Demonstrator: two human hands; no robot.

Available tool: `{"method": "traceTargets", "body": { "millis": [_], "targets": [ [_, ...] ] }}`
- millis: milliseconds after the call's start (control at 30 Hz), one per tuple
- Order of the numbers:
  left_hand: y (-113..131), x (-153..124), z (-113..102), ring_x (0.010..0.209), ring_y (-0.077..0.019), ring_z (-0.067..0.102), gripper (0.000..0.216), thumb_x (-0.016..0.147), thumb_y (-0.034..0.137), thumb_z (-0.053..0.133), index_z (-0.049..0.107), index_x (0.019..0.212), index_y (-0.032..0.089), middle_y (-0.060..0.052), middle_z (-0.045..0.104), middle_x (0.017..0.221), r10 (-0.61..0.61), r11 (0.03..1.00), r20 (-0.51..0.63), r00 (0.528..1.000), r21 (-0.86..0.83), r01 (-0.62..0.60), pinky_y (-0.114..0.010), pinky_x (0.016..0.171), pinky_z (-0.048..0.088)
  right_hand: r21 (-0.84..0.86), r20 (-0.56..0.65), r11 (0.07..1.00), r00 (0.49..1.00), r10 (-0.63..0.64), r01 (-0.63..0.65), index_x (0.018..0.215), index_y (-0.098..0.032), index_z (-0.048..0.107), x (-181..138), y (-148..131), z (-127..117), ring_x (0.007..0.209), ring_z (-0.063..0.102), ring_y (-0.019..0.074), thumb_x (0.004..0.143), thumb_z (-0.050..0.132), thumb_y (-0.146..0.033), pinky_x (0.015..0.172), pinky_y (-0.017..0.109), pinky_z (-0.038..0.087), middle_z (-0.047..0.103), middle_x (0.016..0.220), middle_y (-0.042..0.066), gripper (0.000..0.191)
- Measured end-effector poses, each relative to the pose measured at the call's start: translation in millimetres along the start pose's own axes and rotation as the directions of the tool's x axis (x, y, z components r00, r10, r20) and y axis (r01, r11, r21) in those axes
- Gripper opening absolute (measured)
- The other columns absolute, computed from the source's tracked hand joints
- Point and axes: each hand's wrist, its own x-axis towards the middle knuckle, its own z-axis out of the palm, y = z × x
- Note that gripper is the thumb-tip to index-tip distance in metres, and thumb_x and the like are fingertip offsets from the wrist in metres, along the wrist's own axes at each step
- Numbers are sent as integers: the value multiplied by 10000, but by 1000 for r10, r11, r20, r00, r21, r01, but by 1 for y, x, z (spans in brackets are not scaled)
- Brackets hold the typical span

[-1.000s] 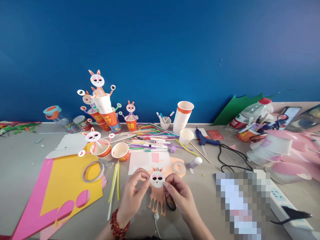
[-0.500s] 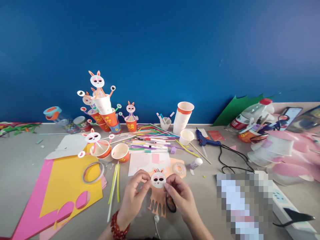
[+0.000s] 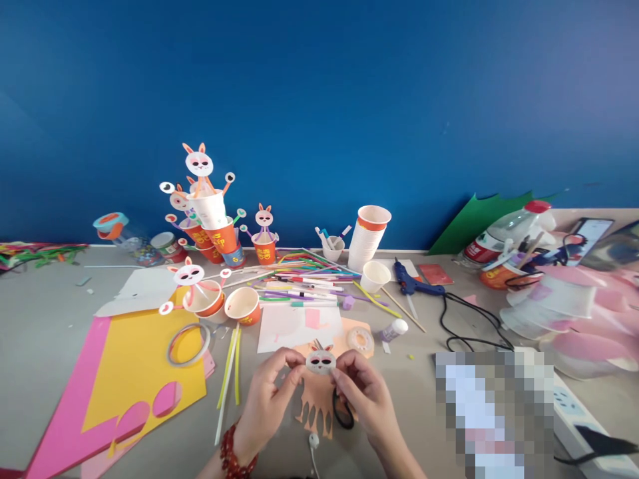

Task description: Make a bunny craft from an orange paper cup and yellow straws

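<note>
A small round white paper rabbit face (image 3: 321, 360) with orange ears is pinched between both hands low in the middle of the table. My left hand (image 3: 264, 399), with a red bead bracelet on its wrist, grips its left edge with thumb and fingers. My right hand (image 3: 367, 396) grips its right edge. Under the hands lies an orange paper sheet (image 3: 313, 409) with cut-outs, and black scissors (image 3: 342, 412) beside the right hand.
Finished rabbit cups (image 3: 212, 219) stand at the back left. Orange cups (image 3: 243, 305), a tape ring (image 3: 188, 344), yellow card (image 3: 134, 372), straws and pens (image 3: 299, 283), a cup stack (image 3: 367, 236), a glue gun (image 3: 412, 279), a glue stick (image 3: 394, 328) and a power strip (image 3: 579, 412) crowd the table.
The rabbit face has tilted back and now looks flatter between my fingers. The view has shifted slightly; both hands stay in about the same spot.
</note>
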Motion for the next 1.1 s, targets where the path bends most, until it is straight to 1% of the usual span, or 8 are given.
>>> {"method": "traceTargets", "body": {
  "millis": [167,367,433,533,633,733,900,1100],
  "targets": [
    [-11,0,-10,857,-194,677,140,978,262,523,654,950,221,-40,688,889,119,986,-42,992,122,-113,-288,798,534,-6,-3,999,999,-41,40,733,-186,592,2,6,-2,531,445,110,802,732,-591,490,220,361,569,643,2,434],
    [-25,14,-55,838,-208,697,182,988,258,510,660,1090,246,-53,719,976,241,901,-156,958,403,-161,-322,796,548,18,-22,999,999,-35,36,730,-189,575,6,10,-6,505,415,106,792,740,-607,485,227,332,511,597,-26,453],
    [-25,23,-70,991,-243,671,178,981,237,518,641,1110,236,-73,701,1035,365,825,-214,906,525,-209,-369,900,520,14,-21,999,999,-41,41,726,-190,573,6,9,-7,506,412,106,790,744,-604,491,231,318,504,591,-29,453],
    [-25,36,-85,1067,-282,621,202,955,230,566,637,1143,221,-98,659,1067,463,669,-181,868,713,-208,-432,970,481,3,-21,999,999,-49,49,716,-190,579,4,9,-7,510,404,110,784,741,-614,494,240,313,502,589,-23,459],
    [-30,42,-93,1045,-298,605,206,938,241,593,647,1135,210,-107,635,1056,486,545,-157,860,824,-158,-456,961,476,-16,-35,999,998,-47,46,714,-188,591,3,11,-7,513,398,114,794,726,-622,488,244,321,499,586,-16,462],
    [-37,43,-95,1017,-300,595,196,938,255,588,654,1117,210,-107,627,1056,482,476,-132,866,870,-132,-461,943,474,-19,-39,999,998,-48,47,714,-187,594,4,14,-7,517,405,116,802,715,-631,487,246,325,518,603,-5,468],
    [-42,42,-95,990,-292,589,137,952,218,547,676,997,217,-89,637,1002,470,457,-120,875,881,-125,-445,909,465,-5,-30,999,998,-51,51,722,-186,587,7,19,-9,528,419,116,800,728,-624,504,243,329,542,627,1,466],
    [-25,29,-91,969,-264,584,173,953,163,548,663,1057,239,-77,634,1044,485,522,-77,871,825,-218,-420,894,456,18,-29,999,999,-26,27,714,-183,579,8,18,-11,492,422,105,780,744,-626,468,222,333,515,584,-19,478]
  ]
}}
